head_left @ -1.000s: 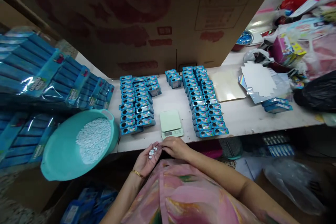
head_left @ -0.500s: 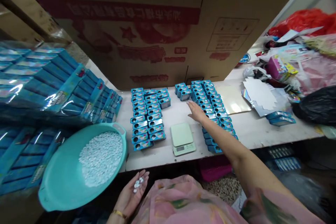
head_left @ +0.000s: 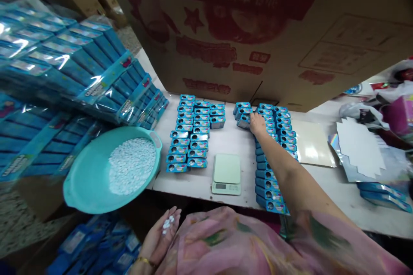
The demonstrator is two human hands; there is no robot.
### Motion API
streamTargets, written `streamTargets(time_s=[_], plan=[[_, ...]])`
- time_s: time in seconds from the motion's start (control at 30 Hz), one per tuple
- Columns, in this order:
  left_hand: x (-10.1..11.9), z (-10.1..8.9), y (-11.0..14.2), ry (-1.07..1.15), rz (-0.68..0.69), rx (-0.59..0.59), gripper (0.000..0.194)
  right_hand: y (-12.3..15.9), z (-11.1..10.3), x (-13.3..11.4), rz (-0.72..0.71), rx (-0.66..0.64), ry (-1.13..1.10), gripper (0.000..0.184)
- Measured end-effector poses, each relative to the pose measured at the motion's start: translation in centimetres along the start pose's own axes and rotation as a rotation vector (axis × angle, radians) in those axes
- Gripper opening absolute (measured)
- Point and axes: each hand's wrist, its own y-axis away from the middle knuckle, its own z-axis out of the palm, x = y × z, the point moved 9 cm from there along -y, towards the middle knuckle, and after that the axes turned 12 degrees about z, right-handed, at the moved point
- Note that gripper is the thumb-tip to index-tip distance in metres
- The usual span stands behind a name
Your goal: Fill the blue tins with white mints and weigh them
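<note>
My left hand [head_left: 164,230] is cupped palm up near my lap, with several small white candies [head_left: 167,223] lying in it. My right hand [head_left: 257,124] reaches across the table, its fingers closed at the right end of a small blue candy box [head_left: 244,122] at the front of a short group. The fingertips are partly hidden. Beside that hand and under the forearm run rows of the same boxes [head_left: 271,184]. A second block of boxes [head_left: 187,137] stands left of a pale green kitchen scale [head_left: 227,169].
A turquoise basin [head_left: 87,180] with a heap of white candies is at the left, below plastic-wrapped stacks of blue boxes [head_left: 97,73]. A big cardboard carton [head_left: 226,30] walls off the back. Flat sheets [head_left: 358,150] lie right; more blue packs [head_left: 97,245] are low at left.
My right hand has moved onto the front box of the short group, its fingers now closed in. My left hand still cups the candies. The view has turned left.
</note>
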Motion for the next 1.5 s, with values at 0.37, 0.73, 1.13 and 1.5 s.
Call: streamTargets(time_s=[0.37,0.73,1.13,1.5], plan=[[-0.5,7.3,0.6,-0.078,-0.093,-0.309,0.019,18.6,-1.6,-2.8,-0.460,-0.051,-0.286,0.029],[-3.2,11.0,2.0,-0.072,-0.257,-0.510,0.025,31.8,-2.5,-12.8,-0.693,-0.144,-0.473,0.029],[-4.0,5.0,1.9,-0.174,-0.292,-0.389,0.026,36.7,-2.3,-17.5,-1.014,-0.319,-0.396,0.025],[-5.7,7.0,1.7,-0.190,-0.362,-0.559,0.022,34.8,-0.9,-14.2,-0.768,-0.373,-0.790,0.015]])
